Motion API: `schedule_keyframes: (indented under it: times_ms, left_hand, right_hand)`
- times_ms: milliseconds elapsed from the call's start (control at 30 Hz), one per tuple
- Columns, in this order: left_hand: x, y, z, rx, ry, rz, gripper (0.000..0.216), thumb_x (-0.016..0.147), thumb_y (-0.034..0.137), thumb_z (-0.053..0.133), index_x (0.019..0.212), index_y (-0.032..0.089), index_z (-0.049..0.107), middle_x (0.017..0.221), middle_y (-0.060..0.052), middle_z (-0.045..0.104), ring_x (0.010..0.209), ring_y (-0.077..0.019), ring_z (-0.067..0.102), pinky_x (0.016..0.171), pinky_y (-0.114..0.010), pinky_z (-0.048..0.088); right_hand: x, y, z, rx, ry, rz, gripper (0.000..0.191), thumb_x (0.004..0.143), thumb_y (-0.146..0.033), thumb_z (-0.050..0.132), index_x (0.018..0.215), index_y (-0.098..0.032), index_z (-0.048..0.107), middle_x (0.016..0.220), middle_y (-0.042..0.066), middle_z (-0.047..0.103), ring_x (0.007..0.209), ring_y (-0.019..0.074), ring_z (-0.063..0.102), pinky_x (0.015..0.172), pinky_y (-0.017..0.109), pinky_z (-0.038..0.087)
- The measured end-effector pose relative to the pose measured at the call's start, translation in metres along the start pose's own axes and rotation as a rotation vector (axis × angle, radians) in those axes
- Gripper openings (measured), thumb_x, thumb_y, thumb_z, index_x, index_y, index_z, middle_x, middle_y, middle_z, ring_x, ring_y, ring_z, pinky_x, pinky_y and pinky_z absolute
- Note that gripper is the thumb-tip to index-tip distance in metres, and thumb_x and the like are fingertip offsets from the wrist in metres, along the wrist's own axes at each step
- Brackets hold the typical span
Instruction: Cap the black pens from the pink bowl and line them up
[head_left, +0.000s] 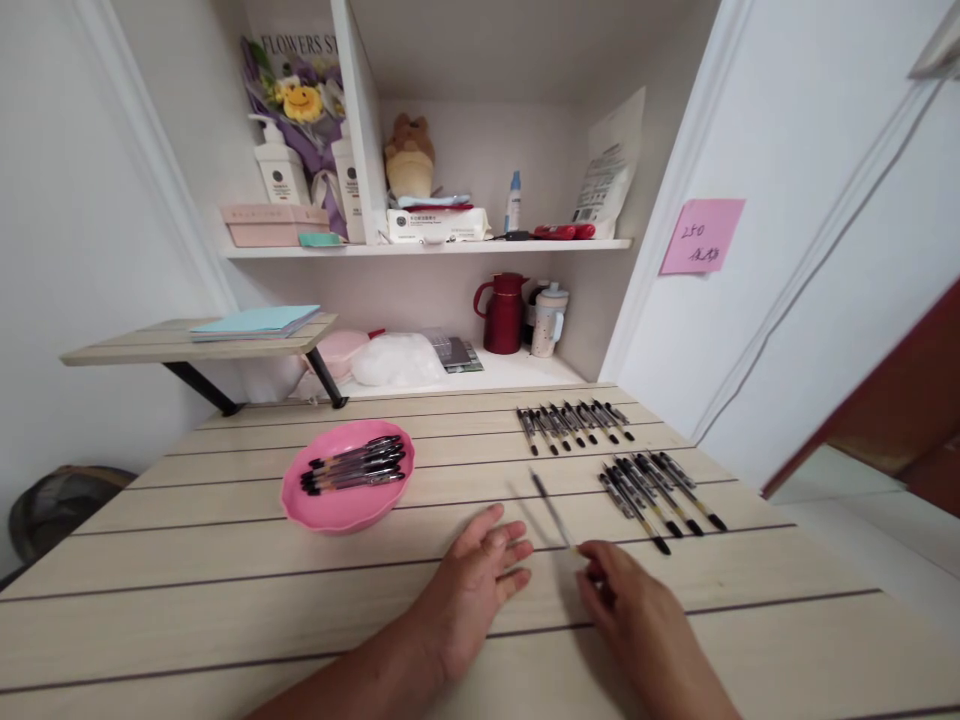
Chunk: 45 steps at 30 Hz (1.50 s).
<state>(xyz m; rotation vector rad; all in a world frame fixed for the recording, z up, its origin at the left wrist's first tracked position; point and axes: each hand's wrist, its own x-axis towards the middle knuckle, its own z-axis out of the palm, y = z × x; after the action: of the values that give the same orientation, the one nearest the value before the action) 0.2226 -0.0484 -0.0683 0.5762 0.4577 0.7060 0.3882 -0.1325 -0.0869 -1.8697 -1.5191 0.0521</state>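
Pinching a pen [553,511], right fingers [606,554] at its near end; left fingers [480,526] spread, beside it

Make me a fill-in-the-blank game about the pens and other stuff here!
1. The scalloped bowl that holds pens is coloured ____.
2. One pen is held in the person's ____.
3. The left hand has its fingers spread and holds ____.
4. The vacuum jug at the back is dark ____.

Missing words: pink; right hand; nothing; red.

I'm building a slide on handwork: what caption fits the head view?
Right hand holds a pen beside the open left hand; more pens lie in a pink bowl.
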Motion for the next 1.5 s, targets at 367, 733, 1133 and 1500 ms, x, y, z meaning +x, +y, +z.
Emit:
schedule_keyframes:
  times_ms: [367,733,1133,1500]
  left_hand:
    - [0.002,-0.001,-0.001,0.139,0.001,-0.013,0.032,0.074,0.027,0.058,0.104,0.016,0.057,0.102,-0.012,0.058,0.096,-0.0208,0.052,0.088,-0.040,0.034]
    - [0.002,0.000,0.000,0.181,0.023,-0.017,0.032,0.074,0.029,0.058,0.103,0.016,0.057,0.100,-0.012,0.059,0.093,-0.0200,0.054,0.087,-0.039,0.035]
    - [0.002,0.000,0.000,0.192,0.021,-0.020,0.030,0.074,0.028,0.059,0.101,0.015,0.059,0.097,-0.012,0.060,0.091,-0.0196,0.054,0.085,-0.038,0.036]
    - [0.002,0.001,0.001,0.199,0.021,-0.023,0.030,0.071,0.028,0.062,0.099,0.015,0.059,0.094,-0.011,0.060,0.087,-0.0191,0.055,0.084,-0.038,0.036]
  right_hand:
    - [0.013,0.069,-0.025,-0.363,-0.049,0.062,0.014,0.076,-0.016,0.037,0.083,-0.019,0.048,0.080,0.008,0.061,0.070,0.0190,0.057,0.060,0.027,0.037]
    - [0.029,0.080,-0.017,-0.482,-0.006,0.088,0.010,0.073,-0.013,0.040,0.077,-0.018,0.048,0.075,0.007,0.058,0.069,0.0182,0.055,0.059,0.027,0.034]
    - [0.024,0.064,-0.038,-0.486,-0.005,0.182,0.022,0.083,-0.032,0.035,0.067,-0.021,0.046,0.067,0.004,0.059,0.061,0.0183,0.057,0.051,0.027,0.030]
    - [0.028,0.062,-0.026,-0.669,-0.061,0.109,0.020,0.083,-0.028,0.037,0.075,-0.017,0.051,0.071,0.009,0.065,0.063,0.0208,0.062,0.050,0.027,0.029]
